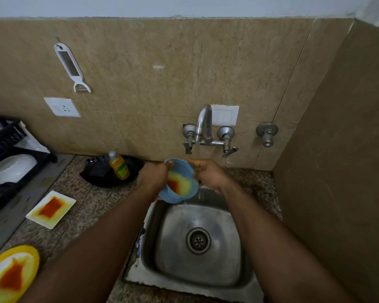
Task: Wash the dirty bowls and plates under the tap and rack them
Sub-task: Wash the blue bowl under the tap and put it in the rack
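A blue bowl (pixel 182 194) smeared inside with red and yellow sauce is tilted toward me above the back edge of the steel sink (pixel 234 278). My left hand (pixel 154 178) grips its left rim. My right hand (pixel 208 174) holds the right rim. The tap (pixel 204 121) stands right above the bowl and a thin stream of water runs from it. A dirty white square plate (pixel 51 209) lies on the counter at left. A dirty yellow round plate (pixel 11 273) sits at the bottom left. One white bowl (pixel 13 168) rests upside down in the black rack (pixel 4 136).
A yellow dish-soap bottle (pixel 119 166) stands in a black dish (pixel 109 180) behind the sink's left side. A white peeler (pixel 71 67) hangs on the tiled wall. A side wall closes off the right. A second valve (pixel 267 133) juts from the wall.
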{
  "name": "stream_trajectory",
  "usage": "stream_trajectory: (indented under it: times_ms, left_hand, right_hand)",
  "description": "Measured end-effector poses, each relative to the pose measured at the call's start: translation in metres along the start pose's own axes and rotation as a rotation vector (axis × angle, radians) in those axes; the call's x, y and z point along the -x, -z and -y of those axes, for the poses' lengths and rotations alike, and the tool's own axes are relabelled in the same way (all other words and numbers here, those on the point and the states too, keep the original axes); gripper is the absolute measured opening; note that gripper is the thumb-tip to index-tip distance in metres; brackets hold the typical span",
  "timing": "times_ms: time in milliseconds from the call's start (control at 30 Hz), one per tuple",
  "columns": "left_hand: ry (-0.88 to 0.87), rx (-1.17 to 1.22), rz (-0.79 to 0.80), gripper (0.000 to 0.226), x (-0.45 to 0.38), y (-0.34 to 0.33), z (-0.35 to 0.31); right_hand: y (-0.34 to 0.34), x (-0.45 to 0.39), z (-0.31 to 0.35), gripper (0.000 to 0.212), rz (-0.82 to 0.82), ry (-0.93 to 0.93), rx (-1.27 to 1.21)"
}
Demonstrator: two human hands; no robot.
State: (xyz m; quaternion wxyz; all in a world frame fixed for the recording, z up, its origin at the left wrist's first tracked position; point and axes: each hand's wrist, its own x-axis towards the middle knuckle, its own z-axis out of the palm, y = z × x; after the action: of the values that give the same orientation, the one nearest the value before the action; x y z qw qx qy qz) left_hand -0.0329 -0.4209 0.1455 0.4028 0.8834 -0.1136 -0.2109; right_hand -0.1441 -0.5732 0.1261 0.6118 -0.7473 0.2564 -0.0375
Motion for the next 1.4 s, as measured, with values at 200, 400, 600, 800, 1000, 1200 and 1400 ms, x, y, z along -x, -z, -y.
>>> stream_trajectory:
  times_ms: [200,400,600,800,1000,1200,1400]
  left_hand:
    - [-0.042,-0.109,-0.189,0.052,0.014,-0.009,-0.008]
    - [-0.077,-0.121,-0.284,0.05,0.017,-0.005,-0.016]
    - [-0.039,-0.008,-0.264,0.048,0.025,-0.014,-0.02]
    - [-0.029,0.008,-0.318,0.05,0.03,-0.014,-0.014]
    - [0.038,0.178,-0.374,0.045,0.042,-0.032,-0.015]
    - [0.165,0.483,0.064,0.077,0.026,-0.011,-0.003]
    - [0.336,0.381,0.405,0.069,0.011,0.006,-0.023]
  right_hand:
    - [-0.008,0.001,-0.01,0.027,-0.318,-0.051,0.043]
    - [-0.006,0.008,-0.007,0.014,-0.042,-0.076,-0.141]
    - [-0.007,0.01,-0.008,0.033,-0.321,-0.067,-0.057]
    - [-0.006,0.021,-0.008,0.016,-0.125,-0.153,-0.209]
    - [-0.012,0.013,-0.001,0.027,-0.396,-0.11,-0.008]
    - [0.007,0.017,-0.005,0.021,-0.219,-0.08,0.04]
    - [0.017,0.009,0.013,0.031,-0.175,0.077,0.33]
